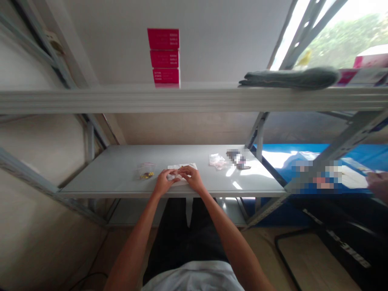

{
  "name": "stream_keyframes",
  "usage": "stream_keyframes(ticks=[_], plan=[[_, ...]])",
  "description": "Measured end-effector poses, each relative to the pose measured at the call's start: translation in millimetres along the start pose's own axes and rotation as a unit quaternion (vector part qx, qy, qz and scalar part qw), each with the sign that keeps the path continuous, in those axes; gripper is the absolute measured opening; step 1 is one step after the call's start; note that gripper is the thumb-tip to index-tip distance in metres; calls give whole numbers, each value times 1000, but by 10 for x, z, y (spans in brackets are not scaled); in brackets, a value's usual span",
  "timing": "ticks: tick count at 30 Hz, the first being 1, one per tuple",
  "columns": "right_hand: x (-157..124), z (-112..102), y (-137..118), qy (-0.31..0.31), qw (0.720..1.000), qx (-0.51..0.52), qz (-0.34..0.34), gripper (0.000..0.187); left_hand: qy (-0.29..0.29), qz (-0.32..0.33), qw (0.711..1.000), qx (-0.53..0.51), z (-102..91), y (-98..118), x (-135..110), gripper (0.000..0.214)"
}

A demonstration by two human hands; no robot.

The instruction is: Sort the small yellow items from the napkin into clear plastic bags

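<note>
Your fingers [178, 172] are drawn in narrow, the tips of both hands meeting over the middle of the white paper sheet [190, 166]. Whether they're pinching something small, I can't tell from here; the hands cover that spot. Your left hand [164, 182] and right hand [192, 178] are both resting low on the sheet, right at the front of the grey metal shelf [104, 171].

Watch that front edge: the sheet sits close to it, so a careless drag of the wrists could pull the paper over. Just left of your left hand lies a clear zip bag [146, 170] with small yellow pieces [147, 175] in it, near enough for a knuckle to knock it. If it's open, those pieces could scatter, and anything that small could roll off the smooth metal.

Further right there's a crumpled clear packet [217, 161], then a pixelated object [238, 159] on a patch of bright glare, where small items could be harder to spot. At the right edge of the frame, another person's hand [377, 186] is working over a blue surface [357, 153], so keep your reach from crossing theirs.
</note>
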State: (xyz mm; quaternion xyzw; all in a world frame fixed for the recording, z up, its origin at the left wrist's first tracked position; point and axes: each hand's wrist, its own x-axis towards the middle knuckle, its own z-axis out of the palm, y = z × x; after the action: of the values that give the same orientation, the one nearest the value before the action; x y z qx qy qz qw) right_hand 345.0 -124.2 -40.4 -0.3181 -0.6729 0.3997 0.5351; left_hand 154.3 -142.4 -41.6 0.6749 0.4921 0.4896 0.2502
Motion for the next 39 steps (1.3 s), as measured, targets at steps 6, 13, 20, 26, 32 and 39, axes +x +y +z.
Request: stream_keyframes(ticks=[6,13,20,26,32,39], plan=[[0,-13,46,75,946,-313,-20,24,149,-97,948,-262,-74,-86,42,55],[7,14,31,-17,891,-454,-3,25,175,-123,928,-305,-99,-73,47,61],[-11,8,68,30,914,-405,6,22,121,-88,970,-191,-66,6,-9,54],[-10,-18,16,86,954,-287,8,17,10,-44,998,-46,-28,108,-47,54],[5,-9,-9,37,988,-150,-19,10,-42,-16,999,-1,-25,137,-60,56],[-7,-15,-74,-37,985,-164,-44,16,-52,-23,998,-11,-39,120,-55,56]])
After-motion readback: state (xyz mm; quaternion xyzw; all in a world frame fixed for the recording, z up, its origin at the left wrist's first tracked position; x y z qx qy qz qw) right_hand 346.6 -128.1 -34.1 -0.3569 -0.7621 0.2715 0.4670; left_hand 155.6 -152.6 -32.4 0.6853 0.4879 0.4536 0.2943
